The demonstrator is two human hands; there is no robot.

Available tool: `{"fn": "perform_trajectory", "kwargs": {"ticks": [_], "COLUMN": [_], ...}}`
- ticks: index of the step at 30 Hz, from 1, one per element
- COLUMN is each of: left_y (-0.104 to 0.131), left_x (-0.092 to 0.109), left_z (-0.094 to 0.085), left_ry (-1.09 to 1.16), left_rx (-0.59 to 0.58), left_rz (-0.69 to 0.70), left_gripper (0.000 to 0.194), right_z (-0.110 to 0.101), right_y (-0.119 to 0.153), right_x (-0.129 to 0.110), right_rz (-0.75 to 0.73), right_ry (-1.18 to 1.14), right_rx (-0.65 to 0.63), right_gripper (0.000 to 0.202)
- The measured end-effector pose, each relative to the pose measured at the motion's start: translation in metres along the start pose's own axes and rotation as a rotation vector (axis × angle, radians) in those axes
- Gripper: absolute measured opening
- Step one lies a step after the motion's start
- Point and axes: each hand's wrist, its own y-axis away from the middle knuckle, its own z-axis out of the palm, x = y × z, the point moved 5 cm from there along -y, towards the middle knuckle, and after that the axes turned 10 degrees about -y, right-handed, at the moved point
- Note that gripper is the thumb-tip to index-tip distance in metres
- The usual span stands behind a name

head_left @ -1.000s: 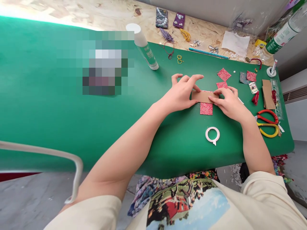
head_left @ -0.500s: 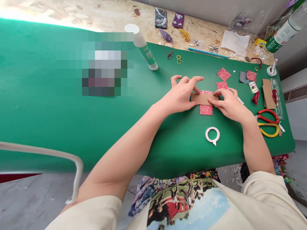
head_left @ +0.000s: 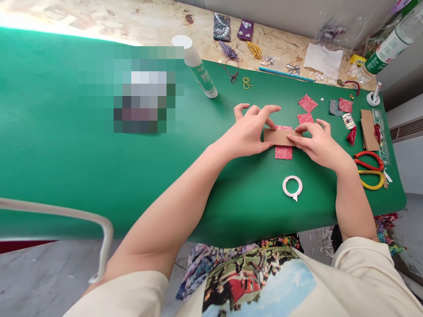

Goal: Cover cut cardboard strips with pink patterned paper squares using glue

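A brown cardboard strip (head_left: 280,137) lies across a red patterned fabric piece (head_left: 283,152), which shows above and below it. My left hand (head_left: 249,130) grips the strip's left end between thumb and index finger, its other fingers raised and curved. At the right end, my right hand (head_left: 315,138) has its fingertips closed on the strip. Two more red fabric squares (head_left: 308,103) lie just beyond my right hand. Nearer to me is a white roll of tape (head_left: 292,186).
Scissors (head_left: 370,171), cardboard pieces (head_left: 368,130) and a clear ruler are at the right. A white-capped bottle (head_left: 201,75) stands beyond my left hand. Beaded pieces, a blue pencil (head_left: 286,73) and a plastic bottle (head_left: 386,55) line the back. A pale curved bar is at lower left.
My right hand has shifted very slightly to the right, its fingers a little differently placed on the strip. My left hand has barely moved.
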Motion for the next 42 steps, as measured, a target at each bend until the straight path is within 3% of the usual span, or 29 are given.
{"fn": "perform_trajectory", "kwargs": {"ticks": [15, 28, 42], "left_y": [-0.001, 0.004, 0.004], "left_x": [-0.002, 0.004, 0.004], "left_z": [0.007, 0.000, 0.005], "left_ry": [-0.019, -0.020, -0.016], "left_rx": [-0.059, -0.045, -0.117], "left_rz": [0.005, 0.006, -0.030], "left_gripper": [0.074, 0.076, 0.077], "right_z": [0.015, 0.002, 0.012], "right_y": [-0.002, 0.004, 0.003], "right_x": [0.002, -0.002, -0.004], "right_rz": [-0.008, -0.046, -0.042], "right_ry": [0.025, 0.050, 0.051], "right_rx": [-0.056, -0.042, -0.058], "right_gripper": [0.047, 0.045, 0.044]}}
